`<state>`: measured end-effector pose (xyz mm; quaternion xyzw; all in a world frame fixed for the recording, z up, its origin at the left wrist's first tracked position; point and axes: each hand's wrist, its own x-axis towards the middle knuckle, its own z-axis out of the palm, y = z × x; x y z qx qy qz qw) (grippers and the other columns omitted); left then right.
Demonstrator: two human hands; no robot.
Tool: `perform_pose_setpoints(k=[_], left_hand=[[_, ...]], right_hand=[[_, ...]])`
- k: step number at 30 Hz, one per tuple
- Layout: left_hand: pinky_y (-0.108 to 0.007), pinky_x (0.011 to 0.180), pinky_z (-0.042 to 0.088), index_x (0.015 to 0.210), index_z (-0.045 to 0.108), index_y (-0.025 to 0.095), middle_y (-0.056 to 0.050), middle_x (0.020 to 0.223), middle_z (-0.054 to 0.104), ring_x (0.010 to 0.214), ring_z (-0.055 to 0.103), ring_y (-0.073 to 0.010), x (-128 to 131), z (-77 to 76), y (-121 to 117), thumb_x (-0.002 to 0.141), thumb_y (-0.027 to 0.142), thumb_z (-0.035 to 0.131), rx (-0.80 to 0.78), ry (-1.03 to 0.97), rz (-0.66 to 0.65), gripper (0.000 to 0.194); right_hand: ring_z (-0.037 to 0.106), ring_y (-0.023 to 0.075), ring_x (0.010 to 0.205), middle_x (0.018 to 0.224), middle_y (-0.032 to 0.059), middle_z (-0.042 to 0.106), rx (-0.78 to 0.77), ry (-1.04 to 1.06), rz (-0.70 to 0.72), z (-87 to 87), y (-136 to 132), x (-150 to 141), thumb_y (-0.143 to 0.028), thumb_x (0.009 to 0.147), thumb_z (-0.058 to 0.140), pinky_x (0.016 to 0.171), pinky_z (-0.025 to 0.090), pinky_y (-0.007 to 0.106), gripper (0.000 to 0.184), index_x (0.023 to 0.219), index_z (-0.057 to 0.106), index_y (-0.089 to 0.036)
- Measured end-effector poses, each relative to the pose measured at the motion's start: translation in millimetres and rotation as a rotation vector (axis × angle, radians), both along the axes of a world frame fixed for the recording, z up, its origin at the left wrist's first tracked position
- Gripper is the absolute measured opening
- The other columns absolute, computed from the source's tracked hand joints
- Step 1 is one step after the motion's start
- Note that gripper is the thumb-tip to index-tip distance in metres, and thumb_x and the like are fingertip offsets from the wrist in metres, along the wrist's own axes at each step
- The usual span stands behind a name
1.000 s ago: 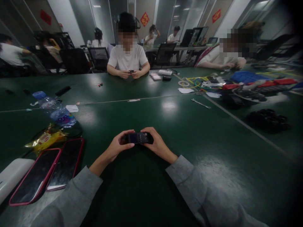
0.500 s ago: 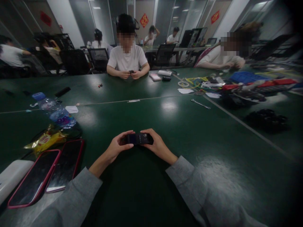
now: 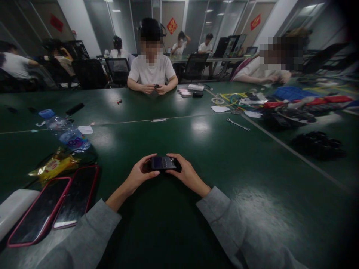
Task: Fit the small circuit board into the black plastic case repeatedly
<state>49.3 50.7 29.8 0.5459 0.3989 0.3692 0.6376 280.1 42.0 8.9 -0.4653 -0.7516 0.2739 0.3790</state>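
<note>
A small black handheld device [image 3: 165, 163] with a dark screen on its left half and pale markings on its right is held level between my two hands, low over the green table [image 3: 179, 138]. My left hand [image 3: 140, 170] grips its left end, thumb along the near edge and fingers at the far edge. The right end sits in my right hand [image 3: 183, 168] in the same way. The device's exact kind is too small and dim to tell. Its underside is hidden.
On the left lie two red-edged phones [image 3: 42, 211], a white case-like object [image 3: 17, 211], a yellow packet [image 3: 54, 166] and a plastic bottle [image 3: 66, 130]. A wrench [image 3: 238, 124], tangled cables [image 3: 232, 98] and a black bundle [image 3: 318, 145] are on the right. A person [image 3: 152, 71] sits opposite.
Both hands keep their grip on the black device. It looks tilted slightly, its face a little more toward me. Otherwise the view shifts only slightly.
</note>
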Motion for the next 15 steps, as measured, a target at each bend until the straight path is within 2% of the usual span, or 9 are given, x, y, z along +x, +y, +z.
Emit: perform_pose_setpoints(k=[6, 10, 15], left_hand=[[-0.053, 0.11, 0.036, 0.136, 0.047, 0.027, -0.011, 0.141, 0.051, 0.13, 0.049, -0.0287, 1.0, 1.9, -0.6, 0.07, 0.022, 0.08, 0.04, 0.041, -0.005, 0.074], [-0.051, 0.111, 0.035, 0.136, 0.045, 0.025, -0.012, 0.141, 0.05, 0.13, 0.049, -0.0282, 1.4, 0.4, 0.4, 0.071, 0.022, 0.078, 0.073, 0.035, -0.012, 0.073], [-0.053, 0.108, 0.038, 0.139, 0.041, 0.025, -0.013, 0.141, 0.049, 0.127, 0.052, -0.0297, 1.1, -2.3, 0.8, 0.071, 0.021, 0.079, 0.06, 0.045, -0.005, 0.078]], right_hand=[[0.054, 0.0247, 0.115, 0.126, 0.0073, 0.052, -0.002, -0.02, -0.015, -0.8, -0.6, 0.2, -0.029, 0.081, 0.071, 0.099, 0.047, 0.049, 0.062, 0.137, 0.044, -0.032], [0.051, 0.0257, 0.117, 0.126, 0.0078, 0.051, 0.01, -0.024, -0.032, -0.3, 0.2, -0.4, -0.032, 0.079, 0.074, 0.1, 0.046, 0.05, 0.071, 0.141, 0.039, -0.033], [0.054, 0.0259, 0.109, 0.119, 0.0081, 0.057, 0.048, -0.015, -0.043, -1.7, 1.2, -1.3, -0.032, 0.079, 0.074, 0.096, 0.047, 0.049, 0.057, 0.129, 0.049, -0.027]])
